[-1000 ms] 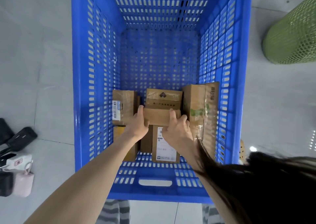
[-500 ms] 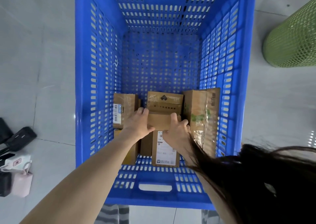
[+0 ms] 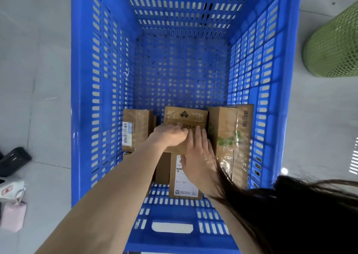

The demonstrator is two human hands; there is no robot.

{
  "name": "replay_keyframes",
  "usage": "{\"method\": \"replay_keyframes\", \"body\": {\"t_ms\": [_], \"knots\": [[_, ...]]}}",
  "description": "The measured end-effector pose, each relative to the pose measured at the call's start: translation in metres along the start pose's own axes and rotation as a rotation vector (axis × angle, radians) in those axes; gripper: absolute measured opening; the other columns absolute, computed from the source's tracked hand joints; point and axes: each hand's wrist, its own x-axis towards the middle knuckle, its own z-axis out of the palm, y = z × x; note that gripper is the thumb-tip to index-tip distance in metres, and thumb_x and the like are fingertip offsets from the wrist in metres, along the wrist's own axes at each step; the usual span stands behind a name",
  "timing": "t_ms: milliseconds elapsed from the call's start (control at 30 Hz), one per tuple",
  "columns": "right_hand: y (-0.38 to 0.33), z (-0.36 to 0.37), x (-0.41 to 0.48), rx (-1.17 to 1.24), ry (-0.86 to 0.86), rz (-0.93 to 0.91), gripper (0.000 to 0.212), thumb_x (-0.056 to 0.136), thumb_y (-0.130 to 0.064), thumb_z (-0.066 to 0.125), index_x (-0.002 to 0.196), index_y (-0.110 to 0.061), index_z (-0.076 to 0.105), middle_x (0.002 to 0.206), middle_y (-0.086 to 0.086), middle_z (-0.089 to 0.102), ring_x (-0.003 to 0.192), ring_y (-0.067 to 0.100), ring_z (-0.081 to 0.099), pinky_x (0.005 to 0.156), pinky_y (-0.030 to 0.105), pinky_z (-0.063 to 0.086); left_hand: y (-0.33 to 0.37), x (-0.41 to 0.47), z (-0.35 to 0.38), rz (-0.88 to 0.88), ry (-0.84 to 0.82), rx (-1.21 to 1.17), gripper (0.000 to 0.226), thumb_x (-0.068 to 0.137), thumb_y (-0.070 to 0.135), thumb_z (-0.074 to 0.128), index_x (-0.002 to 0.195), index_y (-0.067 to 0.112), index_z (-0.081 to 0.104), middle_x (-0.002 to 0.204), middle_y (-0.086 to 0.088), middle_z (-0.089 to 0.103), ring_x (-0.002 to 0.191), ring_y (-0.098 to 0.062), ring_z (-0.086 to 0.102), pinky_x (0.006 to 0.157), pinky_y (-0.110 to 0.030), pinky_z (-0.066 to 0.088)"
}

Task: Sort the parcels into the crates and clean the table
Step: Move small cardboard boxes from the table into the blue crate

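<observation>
Fingers (image 3: 182,132) of the left hand (image 3: 170,137) now curl over the small parcel (image 3: 174,150), the right hand (image 3: 199,157) pressing it flat, lowered onto the other parcels (image 3: 230,137) in the blue crate (image 3: 108,98), so nearly placed.

Brown cardboard parcels (image 3: 226,129) (two show white labels) sit packed side by side at the near end of the slotted blue crate (image 3: 104,91).

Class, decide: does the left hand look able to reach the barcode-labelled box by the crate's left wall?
Probably yes: the left hand sits right beside the barcode-labelled box, nothing between them, though it grips a small box.
</observation>
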Motion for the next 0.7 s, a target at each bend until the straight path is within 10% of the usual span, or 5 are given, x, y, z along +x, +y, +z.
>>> {"method": "replay_keyframes", "body": {"t_ms": [200, 433, 600, 700], "knots": [[0.0, 0.007, -0.004, 0.043, -0.058, 0.042, 0.066, 0.099, -0.028, 0.037, 0.151, -0.013, 0.0, 0.159, 0.008, -0.003, 0.146, 0.033, -0.006, 0.118, 0.039, 0.012, -0.003, -0.007, 0.007, 0.0, 0.029, -0.073, 0.055, 0.099, 0.04, 0.018, 0.151, 0.029, 0.006, 0.159, -0.002, 0.009, 0.141, -0.028, 0.026, 0.11, -0.037, 0.025], [0.01, 0.0, 0.019, 0.035, -0.253, 0.17, 0.068, 0.102, -0.033, 0.031, 0.15, -0.01, -0.011, 0.158, 0.011, -0.016, 0.146, 0.029, -0.011, 0.118, 0.037, 0.008, -0.013, -0.01, 0.015, 0.177, 0.23, -0.035, 0.05, 0.101, 0.029, 0.029, 0.149, 0.018, 0.02, 0.159, 0.002, 0.01, 0.146, -0.015, 0.01, 0.118, -0.04, 0.011], [0.004, 0.001, 0.02, 0.13, -0.19, 0.215, 0.073, 0.097, -0.021, 0.04, 0.151, -0.01, -0.009, 0.158, 0.01, -0.014, 0.147, 0.03, -0.004, 0.115, 0.039, 0.021, -0.028, -0.03, 0.043, 0.03, 0.461, -0.343, 0.045, 0.099, 0.028, 0.044, 0.139, 0.01, 0.036, 0.144, -0.011, 0.035, 0.127, -0.027, 0.044, 0.103, -0.039, 0.042], [0.005, 0.017, 0.006, -0.004, 0.027, 0.116, 0.065, 0.086, -0.014, 0.061, 0.143, -0.003, 0.033, 0.151, 0.021, 0.028, 0.138, 0.033, 0.034, 0.098, 0.04, 0.049, -0.025, -0.037, 0.047, -0.115, 0.479, -0.591, 0.045, 0.095, 0.023, 0.054, 0.134, 0.005, 0.04, 0.123, -0.015, 0.058, 0.109, -0.027, 0.06, 0.089, -0.035, 0.05]]}}
